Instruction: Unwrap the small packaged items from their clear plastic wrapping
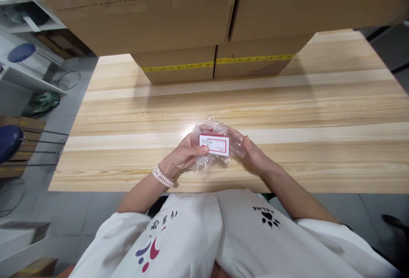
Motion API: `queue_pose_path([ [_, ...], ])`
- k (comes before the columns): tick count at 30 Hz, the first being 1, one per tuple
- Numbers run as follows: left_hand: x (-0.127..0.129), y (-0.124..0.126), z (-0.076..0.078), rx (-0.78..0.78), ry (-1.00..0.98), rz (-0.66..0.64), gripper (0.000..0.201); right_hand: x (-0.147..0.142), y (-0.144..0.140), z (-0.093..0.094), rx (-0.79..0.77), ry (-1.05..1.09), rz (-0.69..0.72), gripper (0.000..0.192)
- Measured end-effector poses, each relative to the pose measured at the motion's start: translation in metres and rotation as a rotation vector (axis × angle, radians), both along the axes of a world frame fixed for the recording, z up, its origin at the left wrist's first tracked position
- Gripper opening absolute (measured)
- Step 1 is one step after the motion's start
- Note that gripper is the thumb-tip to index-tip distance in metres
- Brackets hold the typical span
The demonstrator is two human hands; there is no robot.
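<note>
A small flat white box or card with a red printed border (219, 146) lies over crumpled clear plastic wrap (206, 165) just above the table, near its front edge. My left hand (185, 153), with a pale pink band on the wrist, grips the white and red piece at its left end, thumb on top. The fingers of that hand are partly hidden under the wrap. At the right side, my right hand (252, 152) is closed on the clear wrap, thumb in front and fingers reaching behind it. Whether the wrap encloses anything else cannot be made out.
Large cardboard boxes (179, 62) with yellow tape are stacked at the back of the wooden table (153, 120), and the upper ones overhang it. Blue stools (21, 52), shelving and more cartons stand on the floor at the left.
</note>
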State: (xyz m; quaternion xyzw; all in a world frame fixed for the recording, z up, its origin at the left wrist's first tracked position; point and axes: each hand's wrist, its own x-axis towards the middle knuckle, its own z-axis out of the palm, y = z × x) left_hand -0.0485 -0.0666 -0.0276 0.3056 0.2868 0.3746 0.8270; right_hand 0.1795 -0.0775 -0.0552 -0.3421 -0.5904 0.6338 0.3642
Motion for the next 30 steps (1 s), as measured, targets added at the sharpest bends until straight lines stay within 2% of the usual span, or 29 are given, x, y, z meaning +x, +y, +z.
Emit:
queue_pose_path([
  [3,0.005,0.000,-0.001,0.057,0.047,0.069,0.060,-0.006,-0.001,0.004,-0.197,0.233,0.161,0.084],
  [5,0.009,-0.001,-0.002,0.140,0.086,0.102,0.060,-0.009,-0.002,0.004,-0.229,0.284,0.178,0.082],
  [8,0.014,-0.006,-0.004,0.337,0.195,0.143,0.050,-0.014,-0.003,0.001,-0.247,0.276,0.099,0.069],
  [11,0.013,-0.011,-0.006,0.571,0.463,0.210,0.042,-0.018,-0.005,-0.001,-0.285,0.218,-0.017,0.059],
  [14,0.010,-0.012,-0.007,0.782,0.718,0.254,0.045,-0.022,-0.007,-0.002,-0.346,0.210,-0.132,0.050],
  [16,0.009,-0.011,-0.006,0.826,0.758,0.273,0.052,-0.023,-0.007,-0.003,-0.386,0.236,-0.181,0.048],
  [21,0.006,-0.008,-0.008,0.751,0.632,0.245,0.097,-0.019,-0.004,-0.003,-0.454,0.329,-0.230,0.047],
  [25,0.002,-0.004,-0.008,0.505,0.418,0.088,0.127,-0.014,-0.001,-0.001,-0.467,0.357,-0.211,0.051],
  [28,0.001,-0.002,-0.004,0.331,0.288,-0.041,0.126,-0.011,-0.001,0.000,-0.458,0.349,-0.197,0.055],
  [30,0.002,-0.002,-0.004,0.304,0.275,-0.067,0.110,-0.011,0.000,0.001,-0.438,0.345,-0.212,0.054],
])
